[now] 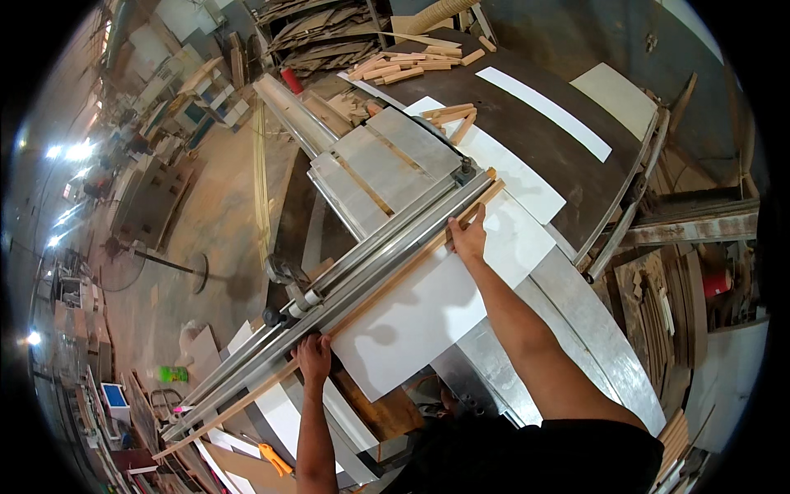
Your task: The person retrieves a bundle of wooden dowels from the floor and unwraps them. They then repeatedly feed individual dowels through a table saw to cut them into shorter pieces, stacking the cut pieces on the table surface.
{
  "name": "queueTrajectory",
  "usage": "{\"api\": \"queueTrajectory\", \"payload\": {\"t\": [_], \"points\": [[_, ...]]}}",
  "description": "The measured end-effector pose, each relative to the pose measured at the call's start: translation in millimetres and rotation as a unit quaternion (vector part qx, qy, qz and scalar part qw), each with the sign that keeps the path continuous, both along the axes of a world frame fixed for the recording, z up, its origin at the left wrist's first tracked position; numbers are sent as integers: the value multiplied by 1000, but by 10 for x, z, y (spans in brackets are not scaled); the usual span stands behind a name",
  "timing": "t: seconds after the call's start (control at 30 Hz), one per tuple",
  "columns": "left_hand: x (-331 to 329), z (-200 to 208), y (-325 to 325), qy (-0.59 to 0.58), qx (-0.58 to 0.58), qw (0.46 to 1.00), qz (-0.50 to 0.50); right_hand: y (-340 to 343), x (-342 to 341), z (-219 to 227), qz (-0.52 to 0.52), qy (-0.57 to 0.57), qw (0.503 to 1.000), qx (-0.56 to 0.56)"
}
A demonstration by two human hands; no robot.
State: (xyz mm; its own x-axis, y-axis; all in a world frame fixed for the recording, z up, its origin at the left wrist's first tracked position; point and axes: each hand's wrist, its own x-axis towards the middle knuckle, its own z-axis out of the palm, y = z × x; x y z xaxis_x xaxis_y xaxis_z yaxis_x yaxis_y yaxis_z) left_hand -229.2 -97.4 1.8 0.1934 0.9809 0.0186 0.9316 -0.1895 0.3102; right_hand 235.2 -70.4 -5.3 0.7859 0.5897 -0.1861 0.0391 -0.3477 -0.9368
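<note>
A long, thin wooden strip lies against the metal fence of a sliding table saw, running from the lower left toward the upper right. My left hand is closed on the strip near its middle, fingertips against the fence side. Farther up, close to the strip's far end, my right hand grips it between thumb and fingers. Beneath my right forearm a white board rests along the strip. Just beyond the strip's far end, short wooden pieces lie on another white sheet.
Cut wood blocks are heaped on the dark tabletop, near a narrow white strip. A slatted metal sliding table stands beyond the fence. An orange-handled tool lies at lower left; a floor fan stands farther off.
</note>
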Motion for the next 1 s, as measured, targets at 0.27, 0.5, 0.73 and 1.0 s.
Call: {"api": "queueTrajectory", "payload": {"t": [0.27,0.5,0.73,1.0], "points": [[38,53,-30,12,39,998,-45,-33,17,37,20,0,1000,-16],[60,-2,-146,7,53,999,1,-14,-15,55,9,15,1000,-22],[-114,-115,-38,1,58,997,-46,-22,-13,12,18,12,1000,-3],[-45,57,18,-2,-19,999,-39,-13,23,-118,1,-22,1000,14]]}}
